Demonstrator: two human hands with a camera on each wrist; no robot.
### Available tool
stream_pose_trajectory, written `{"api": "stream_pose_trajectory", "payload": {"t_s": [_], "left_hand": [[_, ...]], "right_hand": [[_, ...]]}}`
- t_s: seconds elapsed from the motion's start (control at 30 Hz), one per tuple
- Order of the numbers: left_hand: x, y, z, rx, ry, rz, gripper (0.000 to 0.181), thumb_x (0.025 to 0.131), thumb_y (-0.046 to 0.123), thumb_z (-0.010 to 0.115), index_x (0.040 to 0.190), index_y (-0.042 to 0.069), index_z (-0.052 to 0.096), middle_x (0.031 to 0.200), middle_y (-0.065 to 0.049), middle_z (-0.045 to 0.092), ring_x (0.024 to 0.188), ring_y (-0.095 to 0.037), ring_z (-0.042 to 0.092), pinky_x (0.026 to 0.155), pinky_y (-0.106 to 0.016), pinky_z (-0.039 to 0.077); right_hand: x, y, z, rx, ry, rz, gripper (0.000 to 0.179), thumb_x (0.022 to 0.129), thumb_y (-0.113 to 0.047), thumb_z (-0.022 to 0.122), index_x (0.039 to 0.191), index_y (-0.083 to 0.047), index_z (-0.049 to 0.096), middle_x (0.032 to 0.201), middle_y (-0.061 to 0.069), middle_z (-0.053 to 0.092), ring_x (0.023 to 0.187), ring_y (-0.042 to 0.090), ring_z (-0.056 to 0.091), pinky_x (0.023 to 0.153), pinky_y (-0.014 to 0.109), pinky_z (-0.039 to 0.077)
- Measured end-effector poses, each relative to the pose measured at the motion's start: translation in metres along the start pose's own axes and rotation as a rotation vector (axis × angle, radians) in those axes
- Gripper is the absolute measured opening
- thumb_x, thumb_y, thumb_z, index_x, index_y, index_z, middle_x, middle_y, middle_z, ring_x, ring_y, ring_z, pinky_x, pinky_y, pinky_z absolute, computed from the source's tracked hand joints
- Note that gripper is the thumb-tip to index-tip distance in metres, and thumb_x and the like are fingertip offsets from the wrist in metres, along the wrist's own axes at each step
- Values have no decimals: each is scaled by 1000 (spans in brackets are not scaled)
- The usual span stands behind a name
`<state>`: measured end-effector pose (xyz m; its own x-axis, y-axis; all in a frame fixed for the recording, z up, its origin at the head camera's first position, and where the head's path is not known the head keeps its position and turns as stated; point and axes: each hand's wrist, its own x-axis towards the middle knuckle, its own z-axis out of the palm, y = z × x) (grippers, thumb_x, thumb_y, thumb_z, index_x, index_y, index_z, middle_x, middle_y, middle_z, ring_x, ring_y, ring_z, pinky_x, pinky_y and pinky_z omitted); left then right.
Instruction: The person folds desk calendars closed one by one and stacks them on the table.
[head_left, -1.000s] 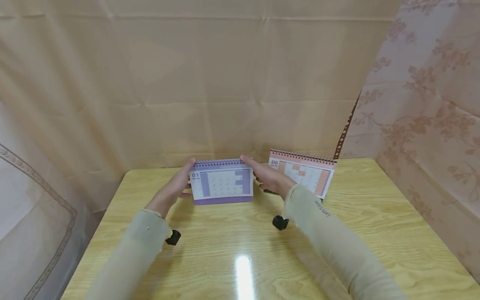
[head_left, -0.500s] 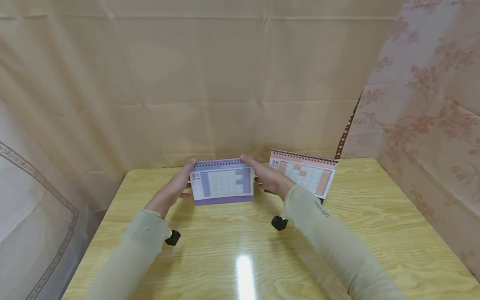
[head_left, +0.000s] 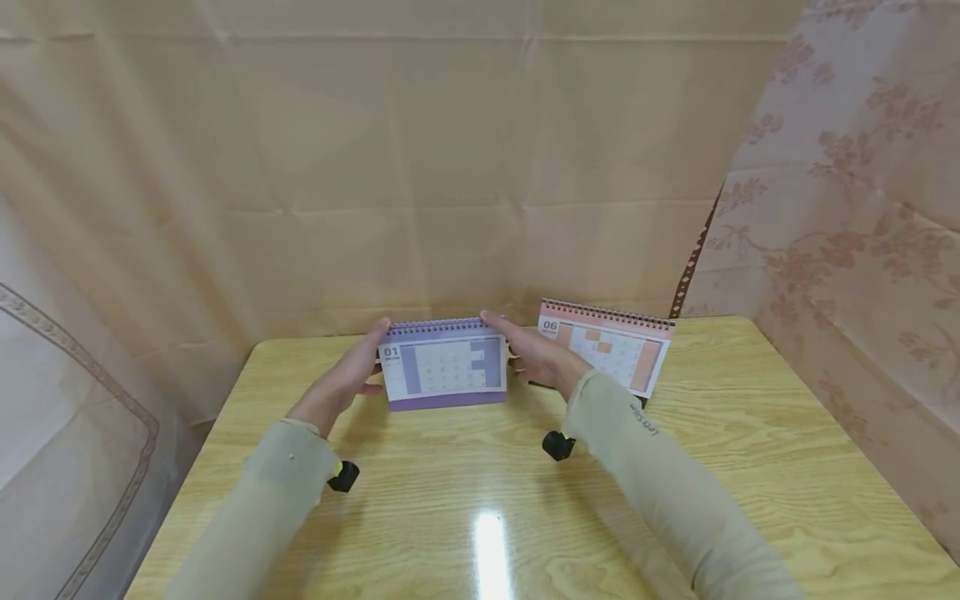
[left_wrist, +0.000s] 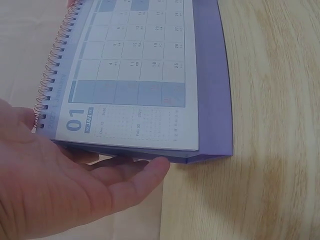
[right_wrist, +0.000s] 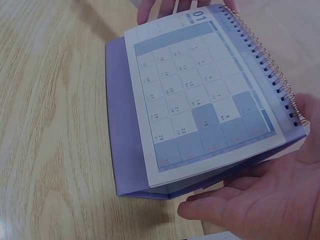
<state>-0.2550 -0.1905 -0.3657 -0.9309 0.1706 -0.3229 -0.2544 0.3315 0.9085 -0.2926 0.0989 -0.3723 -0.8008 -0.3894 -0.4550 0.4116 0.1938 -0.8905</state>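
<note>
A purple spiral-bound desk calendar [head_left: 448,367], turned to the page marked 01, stands tent-like near the far side of the table. My left hand [head_left: 347,375] grips its left end, thumb at the top corner by the coil. At the opposite end my right hand [head_left: 542,357] holds it the same way. In the left wrist view the fingers [left_wrist: 125,187] run along and behind the calendar's side edge. The right wrist view has the fingers [right_wrist: 215,204] reaching behind the other edge. Fingertips behind the calendar are partly hidden.
An orange desk calendar [head_left: 611,346] showing 06 stands just right of my right hand, slightly angled and partly covered by it. The wooden table [head_left: 435,483] extends toward me with a bright light reflection. A beige curtain [head_left: 450,183] hangs behind the table's far edge.
</note>
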Motion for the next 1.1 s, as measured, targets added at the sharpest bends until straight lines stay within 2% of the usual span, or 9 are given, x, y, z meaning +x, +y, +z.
{"api": "stream_pose_trajectory", "payload": {"t_s": [0.13,0.33,0.4,0.6,0.87,1.03,1.1], "left_hand": [[0,-2,1,-12,-3,10,88,100,73,15,153,6,38,165,-18,21,150,-45,18,112,-67,27],[1,-1,-1,8,-9,5,88,99,74,14,156,10,34,168,-16,13,151,-45,12,113,-66,26],[1,-1,-1,12,-8,4,87,100,73,13,157,11,33,168,-17,13,151,-46,11,113,-66,25],[-1,1,0,10,5,13,84,101,70,14,156,10,35,167,-17,17,152,-44,13,113,-67,23],[2,2,4,-13,87,63,70,106,61,17,151,12,40,162,-19,27,149,-38,19,114,-66,20],[4,1,5,-5,104,88,69,107,59,18,155,12,34,161,-20,28,149,-39,20,113,-66,20],[5,0,4,0,102,93,68,107,57,19,159,13,28,162,-20,25,150,-40,18,114,-65,20]], "right_hand": [[-1,0,0,-10,20,3,105,90,-73,55,164,-15,8,167,23,-5,150,49,6,121,59,9],[-3,-3,-3,-33,34,-27,90,91,-72,57,159,-18,32,170,9,7,149,50,13,120,58,15],[-3,-4,-3,-27,30,-37,85,92,-70,57,157,-18,37,170,7,10,150,49,13,120,58,15],[1,-3,-1,-17,28,-53,85,94,-67,56,158,-15,34,170,8,8,149,51,10,120,60,13],[4,-1,-2,-25,42,-58,85,92,-70,57,155,-17,38,169,9,11,151,46,12,121,57,14],[4,-1,-1,-9,50,-70,82,93,-67,58,155,-16,38,169,11,12,151,47,12,121,58,14],[4,-2,0,-3,49,-78,78,95,-65,57,153,-15,41,169,11,14,151,47,11,120,59,14]]}}
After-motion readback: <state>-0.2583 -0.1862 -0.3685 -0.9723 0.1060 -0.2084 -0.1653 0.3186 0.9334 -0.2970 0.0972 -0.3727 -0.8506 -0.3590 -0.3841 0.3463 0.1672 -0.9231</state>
